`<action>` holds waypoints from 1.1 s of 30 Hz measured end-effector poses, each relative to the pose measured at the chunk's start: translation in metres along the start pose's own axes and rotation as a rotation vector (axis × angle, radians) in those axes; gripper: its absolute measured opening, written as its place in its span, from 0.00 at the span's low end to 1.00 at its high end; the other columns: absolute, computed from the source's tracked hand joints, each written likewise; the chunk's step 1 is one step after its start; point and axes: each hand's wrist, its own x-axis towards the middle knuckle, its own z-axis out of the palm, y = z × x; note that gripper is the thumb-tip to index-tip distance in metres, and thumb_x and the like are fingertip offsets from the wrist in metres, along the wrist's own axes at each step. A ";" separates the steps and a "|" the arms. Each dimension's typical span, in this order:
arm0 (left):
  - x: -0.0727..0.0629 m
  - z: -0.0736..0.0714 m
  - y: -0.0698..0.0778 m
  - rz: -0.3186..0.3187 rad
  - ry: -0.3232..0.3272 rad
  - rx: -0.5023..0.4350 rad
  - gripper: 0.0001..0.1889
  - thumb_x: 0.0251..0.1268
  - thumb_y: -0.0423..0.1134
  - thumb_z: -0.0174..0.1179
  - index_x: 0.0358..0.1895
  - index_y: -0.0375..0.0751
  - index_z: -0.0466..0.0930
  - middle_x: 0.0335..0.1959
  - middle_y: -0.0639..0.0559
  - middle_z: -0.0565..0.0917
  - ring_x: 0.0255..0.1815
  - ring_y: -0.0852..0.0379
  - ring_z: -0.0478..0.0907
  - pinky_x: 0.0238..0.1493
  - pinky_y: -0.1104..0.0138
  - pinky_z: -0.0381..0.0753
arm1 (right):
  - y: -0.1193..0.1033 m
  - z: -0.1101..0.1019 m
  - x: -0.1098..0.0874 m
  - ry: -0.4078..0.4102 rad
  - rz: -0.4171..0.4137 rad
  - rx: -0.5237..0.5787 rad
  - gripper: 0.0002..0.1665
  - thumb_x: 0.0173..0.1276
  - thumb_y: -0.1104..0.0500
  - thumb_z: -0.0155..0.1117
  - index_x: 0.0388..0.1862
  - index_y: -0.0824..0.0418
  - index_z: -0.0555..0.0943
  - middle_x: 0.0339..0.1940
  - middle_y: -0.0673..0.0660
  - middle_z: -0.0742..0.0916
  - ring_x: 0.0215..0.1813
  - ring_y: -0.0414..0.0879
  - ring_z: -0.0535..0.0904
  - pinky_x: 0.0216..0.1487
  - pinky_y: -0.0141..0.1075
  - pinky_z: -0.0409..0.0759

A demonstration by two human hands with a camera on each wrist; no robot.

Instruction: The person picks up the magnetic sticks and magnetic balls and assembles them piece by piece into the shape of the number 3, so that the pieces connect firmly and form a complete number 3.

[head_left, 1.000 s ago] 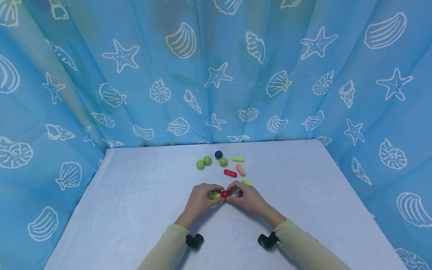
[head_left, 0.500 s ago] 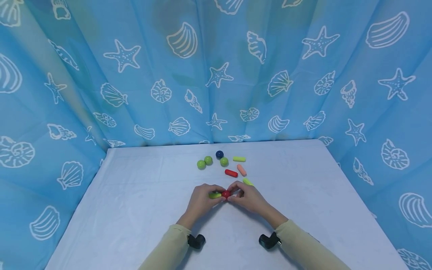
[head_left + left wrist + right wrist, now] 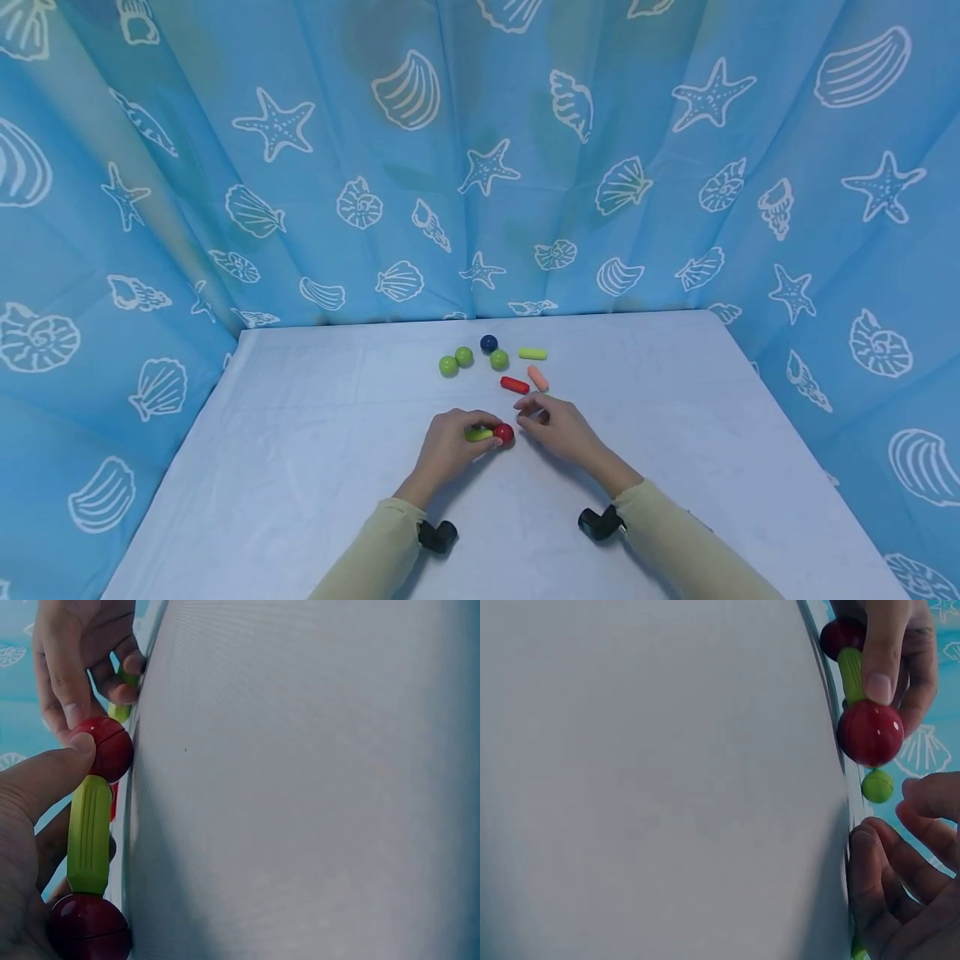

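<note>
My left hand (image 3: 444, 446) holds a yellow-green ridged rod (image 3: 88, 832) with a red ball at each end. Its thumb presses on the near red ball (image 3: 871, 733); the other red ball (image 3: 88, 930) sits at the rod's far end, near the palm, and is hidden in the head view. My right hand (image 3: 561, 429) is just right of this piece, apart from it, its fingers loosely bent with nothing between them. Another yellow-green rod (image 3: 120, 709) lies by the right fingers, mostly covered by that hand in the head view.
Farther back on the white table (image 3: 322, 467) lie several green balls (image 3: 447, 366), a dark blue ball (image 3: 488, 343), a red rod (image 3: 515, 385), a pink rod (image 3: 537, 378) and a yellow-green rod (image 3: 532, 354). A blue shell-print curtain (image 3: 480, 225) surrounds the table's back and sides.
My right hand has let go of the red ball and moved a little right and away, now over the nearest loose yellow-green rod. The left hand keeps its grip in the same place.
</note>
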 end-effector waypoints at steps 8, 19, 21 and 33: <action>-0.001 -0.001 0.001 -0.012 -0.009 -0.005 0.17 0.60 0.49 0.74 0.53 0.60 0.89 0.46 0.64 0.88 0.51 0.59 0.78 0.55 0.57 0.77 | 0.002 -0.004 0.010 0.065 0.030 -0.045 0.15 0.69 0.58 0.70 0.54 0.52 0.82 0.42 0.47 0.87 0.44 0.43 0.81 0.50 0.39 0.82; -0.001 -0.001 0.001 0.017 -0.001 -0.005 0.16 0.61 0.48 0.74 0.52 0.59 0.89 0.47 0.63 0.88 0.50 0.59 0.79 0.53 0.59 0.76 | 0.001 -0.009 0.023 0.130 0.033 -0.091 0.20 0.70 0.57 0.70 0.59 0.53 0.81 0.49 0.52 0.87 0.46 0.47 0.82 0.50 0.42 0.83; -0.001 -0.001 0.001 0.016 0.001 -0.006 0.15 0.61 0.48 0.74 0.52 0.59 0.89 0.47 0.63 0.88 0.50 0.59 0.79 0.52 0.59 0.76 | 0.000 -0.009 0.026 0.132 0.028 -0.111 0.20 0.69 0.57 0.71 0.59 0.53 0.81 0.51 0.53 0.87 0.47 0.47 0.82 0.51 0.43 0.83; -0.001 0.001 -0.001 0.015 0.016 0.004 0.16 0.60 0.48 0.74 0.52 0.59 0.89 0.46 0.63 0.88 0.49 0.59 0.79 0.51 0.60 0.77 | -0.011 -0.003 0.047 0.114 0.000 -0.224 0.19 0.67 0.59 0.73 0.57 0.54 0.84 0.51 0.55 0.87 0.52 0.51 0.82 0.56 0.47 0.82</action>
